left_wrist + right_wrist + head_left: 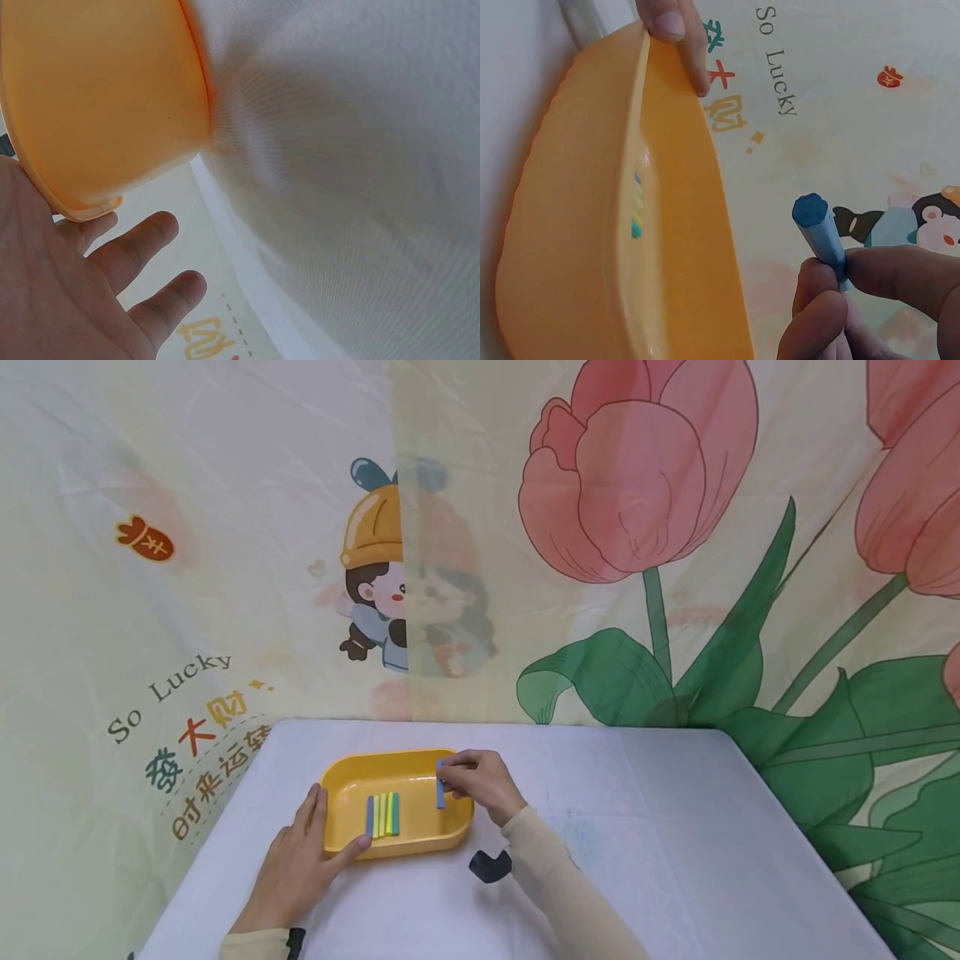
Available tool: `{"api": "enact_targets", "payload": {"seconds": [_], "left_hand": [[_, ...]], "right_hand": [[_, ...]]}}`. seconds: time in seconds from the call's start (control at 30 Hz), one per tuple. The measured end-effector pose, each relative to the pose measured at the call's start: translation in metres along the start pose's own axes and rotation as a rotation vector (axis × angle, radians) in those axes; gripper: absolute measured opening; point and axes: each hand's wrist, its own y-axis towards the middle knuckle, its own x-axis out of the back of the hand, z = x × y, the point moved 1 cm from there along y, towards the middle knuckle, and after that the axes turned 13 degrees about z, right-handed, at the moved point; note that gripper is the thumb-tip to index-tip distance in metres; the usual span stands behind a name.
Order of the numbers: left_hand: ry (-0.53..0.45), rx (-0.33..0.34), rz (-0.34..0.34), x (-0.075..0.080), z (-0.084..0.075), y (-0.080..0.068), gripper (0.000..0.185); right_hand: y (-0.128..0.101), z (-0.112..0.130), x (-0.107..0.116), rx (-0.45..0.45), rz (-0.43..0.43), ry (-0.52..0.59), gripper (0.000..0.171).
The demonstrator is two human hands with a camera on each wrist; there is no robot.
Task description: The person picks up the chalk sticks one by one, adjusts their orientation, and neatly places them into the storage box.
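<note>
Right hand (483, 785) pinches a blue stick (440, 793) over the tray (341, 777), near its right end. Left hand (300, 860), fingers spread, holds the tray's left rim. Four sticks (382, 814) lie inside, between both hands. Tray sits on the table (675, 827).

A tray (341, 781) sits on the bench (675, 860), towards its left and far side, with a row of sticks (382, 814) lying side by side in its near half. The left hand (296, 864) rests against the tray's near left corner, while the right hand (483, 783) holds one more stick (440, 793) over the tray's right end. A small object (490, 865) lies on the bench just before the tray's right end, beside the right forearm.
</note>
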Motion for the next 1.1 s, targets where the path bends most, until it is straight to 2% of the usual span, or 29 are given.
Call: {"api": "enact_targets", "payload": {"seconds": [0.17, 0.43, 0.6, 0.97, 1.1], "left_hand": [[0.001, 0.006, 0.008, 0.001, -0.001, 0.0, 0.122], [-0.002, 0.008, 0.017, 0.0, -0.001, 0.001, 0.123], [0.0, -0.008, 0.001, 0.001, 0.0, 0.0, 0.121], [0.0, -0.01, 0.001, 0.001, -0.001, 0.0, 0.122], [-0.002, -0.018, -0.003, 0.002, 0.0, 0.0, 0.12]], "right_hand": [[0.01, -0.001, -0.014, -0.003, 0.001, 0.039, 0.03], [0.022, -0.013, -0.027, -0.029, -0.006, 0.019, 0.025], [0.028, -0.014, -0.034, -0.042, -0.021, 0.005, 0.024], [0.04, -0.023, -0.049, -0.048, -0.057, -0.054, 0.016], [0.042, -0.024, -0.054, -0.068, -0.073, -0.139, 0.013]]}}
